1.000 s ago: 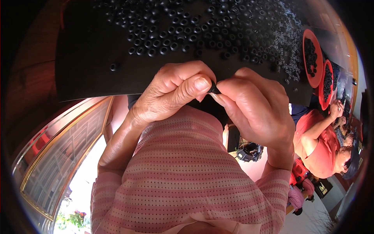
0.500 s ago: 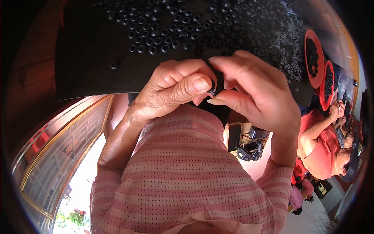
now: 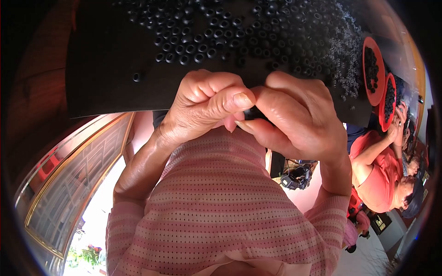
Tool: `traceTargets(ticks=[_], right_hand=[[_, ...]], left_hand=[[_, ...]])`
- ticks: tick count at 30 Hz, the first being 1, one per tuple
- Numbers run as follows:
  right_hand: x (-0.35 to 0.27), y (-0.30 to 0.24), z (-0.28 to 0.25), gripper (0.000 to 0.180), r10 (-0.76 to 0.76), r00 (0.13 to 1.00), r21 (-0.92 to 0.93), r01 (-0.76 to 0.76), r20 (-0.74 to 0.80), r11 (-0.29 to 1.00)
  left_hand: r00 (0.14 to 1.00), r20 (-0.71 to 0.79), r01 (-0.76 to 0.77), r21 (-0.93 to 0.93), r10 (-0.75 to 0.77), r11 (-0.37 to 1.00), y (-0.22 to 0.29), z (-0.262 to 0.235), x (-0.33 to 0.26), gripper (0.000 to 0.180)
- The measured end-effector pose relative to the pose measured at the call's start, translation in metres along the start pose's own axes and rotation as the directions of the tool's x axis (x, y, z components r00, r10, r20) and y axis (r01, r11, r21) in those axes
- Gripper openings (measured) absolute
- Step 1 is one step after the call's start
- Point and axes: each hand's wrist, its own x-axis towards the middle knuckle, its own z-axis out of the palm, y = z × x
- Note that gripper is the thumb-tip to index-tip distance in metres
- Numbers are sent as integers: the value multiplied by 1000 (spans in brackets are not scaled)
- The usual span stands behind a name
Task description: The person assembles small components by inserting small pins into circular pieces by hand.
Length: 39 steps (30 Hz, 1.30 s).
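My left hand (image 3: 202,103) is closed, its thumb pressed against the bent fingers around a small black ring-like part (image 3: 250,113). Only a sliver of that part shows; the fingers hide the rest. My right hand (image 3: 304,117) meets it from the right, with curled fingers and its thumb tip just under the part. Whatever the right fingers pinch is hidden. Both hands are above the near edge of a black tabletop (image 3: 110,99). Beyond them lie many loose small black rings (image 3: 199,58), and a single ring (image 3: 136,77) sits apart on the left.
Small pale clear pieces (image 3: 344,69) are heaped at the right of the table. Farther right stand a red bowl (image 3: 376,97) and another red bowl (image 3: 383,122), both holding black parts. A co-worker in a coral shirt (image 3: 375,177) sits at the right.
My right hand has come in to the left and closed up against my left hand. The black part is now more covered. My left hand has barely moved.
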Motion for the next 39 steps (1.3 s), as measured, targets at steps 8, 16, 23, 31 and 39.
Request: traceTargets(ticks=[8,16,23,31,39], right_hand=[[-2,3,7,22,-35,998,-18,34,-61,999],[-7,-2,6,24,-71,997,-163,69,-8,984],[-64,39,-54,20,353,861,-426,-492,-366,759],[-159,118,-145,29,528,547,-345,-831,-650,436],[-128,85,-110,14,524,611,-163,-728,-593,666]], left_hand=[[998,58,-21,-35,23,999,-3,-2,4,32],[985,142,-116,121,98,986,-3,-4,2,37],[994,89,-73,113,63,991,-6,-4,0,40],[990,102,-112,185,94,976,-7,1,6,42],[990,99,-120,188,103,975,-9,2,5,40]])
